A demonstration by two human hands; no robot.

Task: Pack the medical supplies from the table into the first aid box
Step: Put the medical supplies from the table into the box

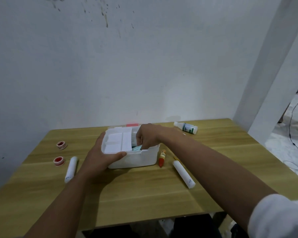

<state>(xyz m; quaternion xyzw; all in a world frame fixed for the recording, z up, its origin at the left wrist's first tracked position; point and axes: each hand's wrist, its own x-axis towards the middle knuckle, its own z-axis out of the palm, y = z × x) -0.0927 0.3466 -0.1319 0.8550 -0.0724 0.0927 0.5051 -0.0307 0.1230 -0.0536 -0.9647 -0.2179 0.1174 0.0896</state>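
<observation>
The white first aid box (141, 157) stands open at the middle of the wooden table (144, 194), with a white divided tray (117, 140) over its left half. My left hand (101, 155) grips the box's front left corner. My right hand (148, 136) reaches down into the box's right side, fingers pinched on a light blue packet (136, 148) that lies partly inside. On the table lie two red tape rolls (61, 145) (59, 161), two white tubes (71, 169) (184, 174), an orange-red tube (162, 158) and a white bottle with a green label (186, 127).
The table's back edge meets a white wall (127, 66). A red and white lid (132, 125) shows behind the box. A white pillar (272, 74) stands at the right, with cables on the floor beyond it. The table's front edge is near my body.
</observation>
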